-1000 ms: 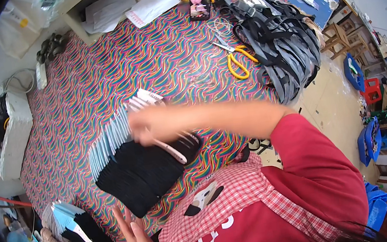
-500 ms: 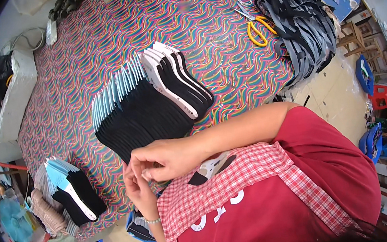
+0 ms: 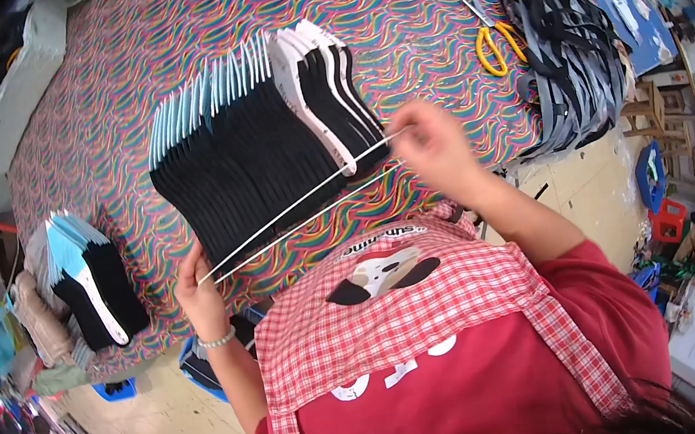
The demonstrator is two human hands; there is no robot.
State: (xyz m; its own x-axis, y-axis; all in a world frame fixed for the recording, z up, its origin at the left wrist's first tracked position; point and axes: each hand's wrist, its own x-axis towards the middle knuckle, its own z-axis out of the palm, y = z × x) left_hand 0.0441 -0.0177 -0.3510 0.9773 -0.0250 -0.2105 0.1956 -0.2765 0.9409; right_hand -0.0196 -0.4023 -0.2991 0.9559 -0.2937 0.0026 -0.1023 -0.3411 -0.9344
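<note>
A thin white elastic band (image 3: 292, 201) is stretched as a long loop between my two hands. My left hand (image 3: 198, 293), a beaded bracelet at its wrist, is closed on the band's left end by the pile's near left corner. Off the pile's right side, my right hand (image 3: 435, 147) is slightly blurred and pinches the other end. Just beyond the band lies a row of black socks (image 3: 246, 160) packed side by side, with pale blue and white card edges at the far end. One band strand crosses the row's near edge. A long white card strip (image 3: 312, 120) lies along its right part.
A smaller bundle of black socks (image 3: 99, 283) sits at the table's left edge. Yellow-handled scissors (image 3: 491, 50) lie at the far right, beside a heap of black and grey straps (image 3: 569, 53). A colourful wavy-patterned cloth (image 3: 410, 30) covers the table.
My hands were close together near the pile's near edge. They have moved apart, the right one far to the right, and the white band now shows stretched between them.
</note>
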